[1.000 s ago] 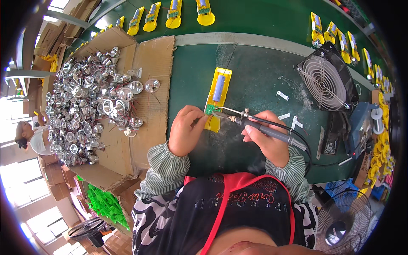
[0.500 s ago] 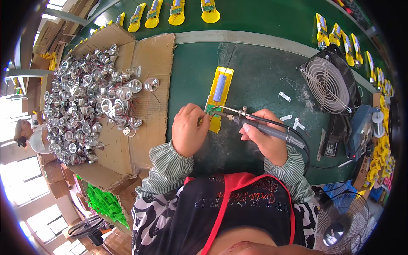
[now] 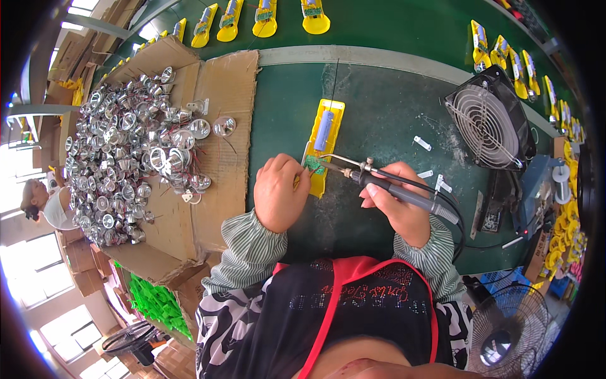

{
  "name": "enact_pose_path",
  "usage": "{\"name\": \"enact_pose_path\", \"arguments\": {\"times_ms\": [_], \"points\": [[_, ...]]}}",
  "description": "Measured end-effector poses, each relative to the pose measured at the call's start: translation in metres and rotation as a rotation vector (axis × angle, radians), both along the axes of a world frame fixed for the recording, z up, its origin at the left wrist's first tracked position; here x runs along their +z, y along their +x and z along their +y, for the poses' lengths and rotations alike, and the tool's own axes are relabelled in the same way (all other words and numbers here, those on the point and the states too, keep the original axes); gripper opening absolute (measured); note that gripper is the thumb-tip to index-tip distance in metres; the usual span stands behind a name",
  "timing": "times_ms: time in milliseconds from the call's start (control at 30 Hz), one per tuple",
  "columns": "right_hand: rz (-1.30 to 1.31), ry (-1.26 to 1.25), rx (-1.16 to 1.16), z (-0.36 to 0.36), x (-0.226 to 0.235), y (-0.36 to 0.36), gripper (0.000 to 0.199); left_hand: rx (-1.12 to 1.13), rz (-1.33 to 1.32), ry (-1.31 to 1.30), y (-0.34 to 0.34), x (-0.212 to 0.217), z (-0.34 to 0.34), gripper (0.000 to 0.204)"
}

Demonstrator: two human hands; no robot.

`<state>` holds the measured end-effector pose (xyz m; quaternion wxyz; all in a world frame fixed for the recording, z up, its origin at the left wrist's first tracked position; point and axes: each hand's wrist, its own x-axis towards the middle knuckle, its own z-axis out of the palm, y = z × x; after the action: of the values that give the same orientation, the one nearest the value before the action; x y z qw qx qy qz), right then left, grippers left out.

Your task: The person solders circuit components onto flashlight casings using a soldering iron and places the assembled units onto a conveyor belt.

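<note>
A yellow plastic housing [image 3: 336, 114] lies on the green bench before me, with a blue cylindrical battery [image 3: 324, 131] and a small green circuit board [image 3: 314, 164] inside. My right hand [image 3: 404, 205] grips a grey soldering iron [image 3: 413, 197] with a thin bent metal tube clamped along it; its tip points at the board, and I cannot tell whether it touches. At the board's left side my left hand [image 3: 281, 192] is closed in a pinch. What its fingertips hold is mostly hidden.
Left stands a cardboard box [image 3: 224, 170] of silver reflector cups [image 3: 113, 164]. A black fan [image 3: 489, 117] stands at the right, near small white strips [image 3: 422, 143]. More yellow housings [image 3: 265, 22] line the far bench. Below left are green parts [image 3: 158, 303].
The soldering iron has shifted slightly right, its tip a little back from the board. The housing has slid slightly left, and the wire above it has swung left. My left hand has barely moved.
</note>
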<state>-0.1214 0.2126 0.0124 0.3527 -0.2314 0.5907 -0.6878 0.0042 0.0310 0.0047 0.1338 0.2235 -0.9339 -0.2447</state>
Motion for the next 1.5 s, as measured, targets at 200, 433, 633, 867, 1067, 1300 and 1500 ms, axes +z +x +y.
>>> {"name": "enact_pose_path", "arguments": {"times_ms": [200,433,633,867,1067,1300,1500], "points": [[-0.053,0.003,-0.038,0.015,0.005,-0.002,0.016,-0.001,0.003,-0.009,0.0,0.001,0.001,0.009],[-0.033,0.032,-0.1,0.031,0.008,-0.005,0.017,-0.098,-0.029,-0.235,0.01,0.01,0.016,0.023],[0.025,0.051,-0.185,0.044,0.008,-0.013,0.015,-0.198,-0.125,-0.261,-0.008,0.009,0.012,0.04],[0.004,0.09,-0.355,0.062,0.007,-0.027,0.015,-0.47,0.24,0.161,-0.202,-0.023,-0.018,0.052],[0.014,0.07,-0.407,0.067,0.0,-0.034,0.014,-0.324,0.178,-0.221,-0.29,-0.023,-0.044,0.057],[0.006,0.021,-0.343,0.06,-0.001,-0.031,0.015,0.106,-0.208,-0.508,-0.259,-0.034,-0.109,0.036],[0.016,0.012,-0.362,0.061,0.004,-0.029,0.015,-0.079,-0.108,-0.552,-0.211,-0.023,-0.077,0.024]]}}
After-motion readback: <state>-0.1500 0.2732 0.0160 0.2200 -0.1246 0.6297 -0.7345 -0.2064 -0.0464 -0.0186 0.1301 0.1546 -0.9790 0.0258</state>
